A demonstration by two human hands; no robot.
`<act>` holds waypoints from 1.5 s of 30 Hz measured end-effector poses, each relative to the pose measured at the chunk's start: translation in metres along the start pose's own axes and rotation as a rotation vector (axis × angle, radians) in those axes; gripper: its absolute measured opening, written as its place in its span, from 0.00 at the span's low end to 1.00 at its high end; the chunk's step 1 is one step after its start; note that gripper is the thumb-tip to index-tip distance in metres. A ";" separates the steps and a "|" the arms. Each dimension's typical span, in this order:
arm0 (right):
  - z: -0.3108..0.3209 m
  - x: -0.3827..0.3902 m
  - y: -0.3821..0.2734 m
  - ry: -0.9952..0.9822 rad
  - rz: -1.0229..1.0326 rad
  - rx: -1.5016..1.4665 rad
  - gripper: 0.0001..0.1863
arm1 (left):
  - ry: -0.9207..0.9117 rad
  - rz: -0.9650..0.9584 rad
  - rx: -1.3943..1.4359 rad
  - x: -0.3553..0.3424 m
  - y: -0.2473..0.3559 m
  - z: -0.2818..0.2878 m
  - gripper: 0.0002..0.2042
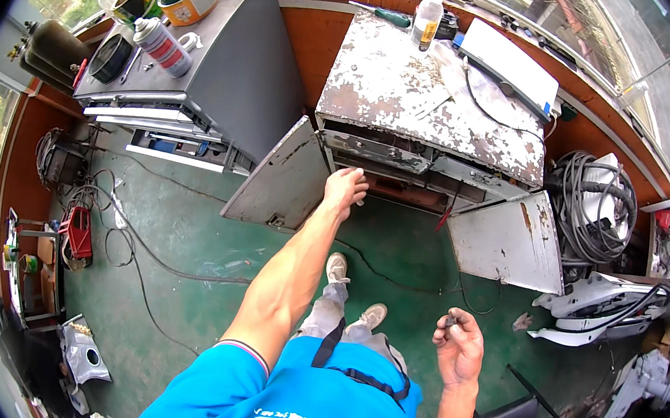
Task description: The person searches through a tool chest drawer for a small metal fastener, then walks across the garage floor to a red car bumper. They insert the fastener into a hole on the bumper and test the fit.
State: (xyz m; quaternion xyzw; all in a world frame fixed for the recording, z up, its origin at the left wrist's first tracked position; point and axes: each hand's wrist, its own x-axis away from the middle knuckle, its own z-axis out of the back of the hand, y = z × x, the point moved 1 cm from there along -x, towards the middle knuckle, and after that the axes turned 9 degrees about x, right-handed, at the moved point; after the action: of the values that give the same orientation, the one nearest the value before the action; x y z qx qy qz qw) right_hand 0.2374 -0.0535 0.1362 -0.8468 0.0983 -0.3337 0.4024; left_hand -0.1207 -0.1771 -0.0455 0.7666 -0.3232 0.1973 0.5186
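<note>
Cabinet (393, 90) near left hand (345, 190) — dark object (452, 320) in right hand (462, 346)

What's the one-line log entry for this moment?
left hand: in front of white cabinet, contact unclear | right hand: pinching small dark object | cabinet doors: both open | spray can: on grey tool chest

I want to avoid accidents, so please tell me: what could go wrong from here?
The dark cable near the shoes might cause a trip. The left hand, at the open cabinet, could knock its swung-out left door. The small dark piece in the right hand could slip.
</note>
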 end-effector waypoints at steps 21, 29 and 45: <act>-0.032 -0.001 0.024 0.042 0.091 -0.270 0.14 | -0.137 0.133 0.734 -0.030 -0.001 -0.025 0.06; -0.042 -0.083 0.000 0.001 -0.007 0.091 0.13 | -0.084 0.224 0.674 0.061 -0.036 0.025 0.05; -0.128 -0.289 0.049 -0.050 0.590 2.104 0.07 | -0.138 0.157 0.484 0.086 -0.034 0.040 0.09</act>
State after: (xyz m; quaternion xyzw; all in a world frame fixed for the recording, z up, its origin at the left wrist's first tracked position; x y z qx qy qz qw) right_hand -0.0594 -0.0388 0.0171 -0.0286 -0.0453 -0.1238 0.9909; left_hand -0.0363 -0.2302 -0.0287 0.8524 -0.3598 0.2560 0.2801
